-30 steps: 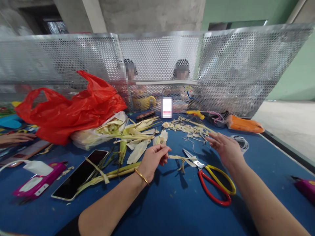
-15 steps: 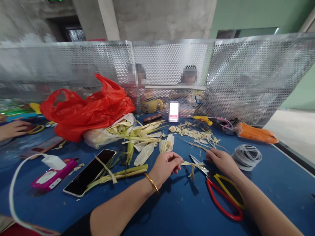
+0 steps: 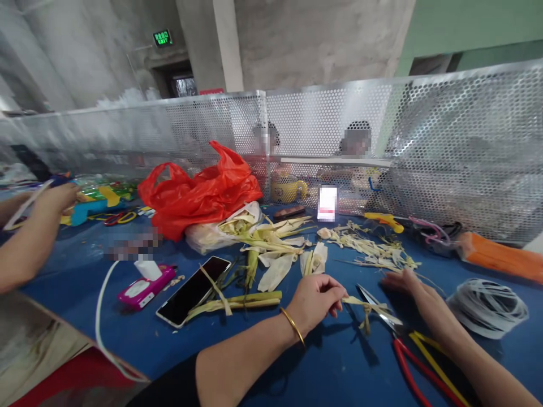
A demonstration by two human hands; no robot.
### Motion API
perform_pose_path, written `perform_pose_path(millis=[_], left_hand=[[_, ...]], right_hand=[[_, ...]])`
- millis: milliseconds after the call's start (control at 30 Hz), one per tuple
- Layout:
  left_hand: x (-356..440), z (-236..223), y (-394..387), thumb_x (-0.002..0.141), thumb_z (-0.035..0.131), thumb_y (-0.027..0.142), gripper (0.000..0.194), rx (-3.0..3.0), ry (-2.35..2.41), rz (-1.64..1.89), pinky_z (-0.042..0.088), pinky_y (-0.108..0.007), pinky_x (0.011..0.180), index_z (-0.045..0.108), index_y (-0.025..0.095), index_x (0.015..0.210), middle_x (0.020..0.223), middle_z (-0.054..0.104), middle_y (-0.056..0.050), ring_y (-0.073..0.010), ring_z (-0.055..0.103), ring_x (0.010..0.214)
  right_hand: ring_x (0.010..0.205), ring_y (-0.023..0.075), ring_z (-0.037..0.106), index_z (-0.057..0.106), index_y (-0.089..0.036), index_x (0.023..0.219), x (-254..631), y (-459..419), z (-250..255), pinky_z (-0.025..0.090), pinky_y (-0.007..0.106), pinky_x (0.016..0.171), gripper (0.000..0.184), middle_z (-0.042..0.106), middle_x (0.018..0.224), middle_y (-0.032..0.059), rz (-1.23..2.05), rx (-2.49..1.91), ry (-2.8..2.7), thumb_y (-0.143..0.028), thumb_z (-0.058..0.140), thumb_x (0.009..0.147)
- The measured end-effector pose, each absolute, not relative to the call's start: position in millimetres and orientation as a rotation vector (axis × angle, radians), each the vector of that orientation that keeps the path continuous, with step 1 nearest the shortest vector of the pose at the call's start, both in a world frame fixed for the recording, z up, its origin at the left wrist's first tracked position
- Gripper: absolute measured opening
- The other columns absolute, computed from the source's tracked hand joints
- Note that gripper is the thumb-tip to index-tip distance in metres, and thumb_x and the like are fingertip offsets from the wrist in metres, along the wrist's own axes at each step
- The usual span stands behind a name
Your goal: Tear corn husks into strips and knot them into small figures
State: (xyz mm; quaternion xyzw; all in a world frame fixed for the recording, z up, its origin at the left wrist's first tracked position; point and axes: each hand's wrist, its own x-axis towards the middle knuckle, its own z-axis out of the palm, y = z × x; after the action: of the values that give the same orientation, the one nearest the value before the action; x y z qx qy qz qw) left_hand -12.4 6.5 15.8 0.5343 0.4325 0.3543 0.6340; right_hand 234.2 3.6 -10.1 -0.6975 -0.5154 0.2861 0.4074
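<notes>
My left hand (image 3: 319, 299), a gold bangle on its wrist, pinches one end of a knotted corn husk strip (image 3: 365, 310). The strip sticks out to the right, its knot and a short tail hanging above the table. Behind and beneath it lie scissors (image 3: 396, 330) with red and yellow handles, blades parted. Over the table to their right is my right hand (image 3: 405, 285), fingers stretched out and slightly blurred, with nothing visible in it. Just beyond its fingertips lies a thin husk strand (image 3: 360, 263). Husk scraps (image 3: 369, 243) are heaped farther back.
Corn husks (image 3: 275, 249) spill from a clear bag beside a red plastic bag (image 3: 203, 189). A black-screened phone (image 3: 193, 291) and a magenta device (image 3: 146, 288) with a white cable lie left. White cord coil (image 3: 487, 308) stands right. A co-worker's arm (image 3: 38, 226) reaches in from the left.
My view has swung left. My right hand has let go of the thin strand and its fingers have straightened. My left hand keeps its pinch on the husk strip.
</notes>
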Motion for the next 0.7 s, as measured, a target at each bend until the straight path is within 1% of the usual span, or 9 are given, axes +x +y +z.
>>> perform_pose_path(millis=[100, 233, 300, 367, 433, 500, 567, 633, 700], left_hand=[[-16.6, 17.5, 12.4, 0.073, 0.062, 0.030, 0.016, 1.269, 0.988, 0.871, 0.038, -0.020, 0.047, 0.064, 0.016, 0.067, 0.052, 0.055, 0.002, -0.0076, 0.048, 0.045], [-25.1, 16.1, 24.7, 0.076, 0.060, 0.029, 0.015, 1.414, 1.037, 0.924, 0.042, -0.021, 0.051, 0.065, 0.016, 0.070, 0.055, 0.058, 0.001, -0.0098, 0.050, 0.048], [-30.7, 16.7, 30.3, 0.077, 0.058, 0.029, 0.016, 1.552, 1.073, 0.901, 0.043, -0.023, 0.054, 0.066, 0.017, 0.071, 0.057, 0.060, 0.000, -0.0116, 0.054, 0.050], [-39.1, 20.6, 35.7, 0.078, 0.056, 0.028, 0.016, 1.730, 1.117, 0.844, 0.045, -0.024, 0.057, 0.068, 0.019, 0.073, 0.061, 0.065, -0.001, -0.0140, 0.059, 0.055], [-53.1, 28.0, 42.3, 0.079, 0.056, 0.026, 0.016, 1.954, 1.258, 0.767, 0.045, -0.025, 0.062, 0.071, 0.022, 0.079, 0.071, 0.070, -0.002, -0.0166, 0.063, 0.064], [-73.8, 37.0, 51.6, 0.079, 0.057, 0.023, 0.017, 2.200, 1.620, 0.688, 0.045, -0.027, 0.070, 0.073, 0.026, 0.085, 0.082, 0.073, -0.003, -0.0198, 0.065, 0.079], [-99.2, 44.0, 63.7, 0.079, 0.055, 0.018, 0.022, 2.192, 1.845, 0.658, 0.043, -0.032, 0.078, 0.074, 0.023, 0.088, 0.097, 0.072, -0.009, -0.0260, 0.064, 0.094], [-124.3, 45.9, 76.5, 0.078, 0.053, 0.013, 0.022, 2.147, 2.024, 0.601, 0.043, -0.036, 0.081, 0.074, 0.019, 0.085, 0.098, 0.071, -0.015, -0.0298, 0.063, 0.097], [-143.9, 42.3, 87.3, 0.077, 0.054, 0.013, 0.020, 2.100, 2.157, 0.525, 0.044, -0.038, 0.081, 0.073, 0.017, 0.082, 0.095, 0.071, -0.017, -0.0311, 0.063, 0.096]], right_hand=[[0.127, 0.0313, 0.049, 0.069, -0.022, 0.104, 237.5, 4.2, -10.7, 0.030, 0.046, 0.111, 0.056, 0.064, 0.125, 0.0093, 0.511, -1.800, -1.306, -0.062, 0.038, 0.080], [0.119, 0.0322, 0.056, 0.070, -0.021, 0.095, 237.0, 1.7, -6.5, 0.039, 0.045, 0.104, 0.058, 0.070, 0.114, 0.0109, 0.427, -1.889, -1.439, -0.060, 0.029, 0.083], [0.112, 0.0340, 0.060, 0.070, -0.021, 0.092, 235.3, 0.1, -6.0, 0.044, 0.046, 0.097, 0.055, 0.072, 0.109, 0.0115, 0.304, -1.941, -1.581, -0.059, 0.030, 0.082], [0.106, 0.0350, 0.063, 0.070, -0.022, 0.091, 235.2, -0.7, -9.0, 0.045, 0.048, 0.094, 0.052, 0.073, 0.105, 0.0119, 0.140, -1.934, -1.775, -0.057, 0.032, 0.082], [0.102, 0.0338, 0.064, 0.070, -0.023, 0.092, 238.0, -0.2, -15.7, 0.044, 0.049, 0.092, 0.047, 0.073, 0.103, 0.0108, -0.013, -1.871, -1.980, -0.051, 0.033, 0.085], [0.101, 0.0317, 0.064, 0.070, -0.025, 0.098, 243.2, 1.4, -24.1, 0.044, 0.048, 0.090, 0.043, 0.073, 0.105, 0.0093, -0.136, -1.798, -2.157, -0.042, 0.032, 0.086], [0.101, 0.0310, 0.063, 0.068, -0.025, 0.107, 248.3, 2.6, -31.5, 0.044, 0.048, 0.087, 0.042, 0.071, 0.109, 0.0096, -0.254, -1.736, -2.303, -0.031, 0.033, 0.085], [0.100, 0.0318, 0.062, 0.067, -0.024, 0.113, 251.1, 2.7, -35.5, 0.044, 0.048, 0.084, 0.044, 0.070, 0.111, 0.0115, -0.386, -1.706, -2.394, -0.023, 0.035, 0.082], [0.101, 0.0326, 0.061, 0.066, -0.024, 0.115, 250.9, 1.4, -35.7, 0.044, 0.048, 0.081, 0.046, 0.069, 0.111, 0.0124, -0.503, -1.696, -2.457, -0.017, 0.037, 0.079]])
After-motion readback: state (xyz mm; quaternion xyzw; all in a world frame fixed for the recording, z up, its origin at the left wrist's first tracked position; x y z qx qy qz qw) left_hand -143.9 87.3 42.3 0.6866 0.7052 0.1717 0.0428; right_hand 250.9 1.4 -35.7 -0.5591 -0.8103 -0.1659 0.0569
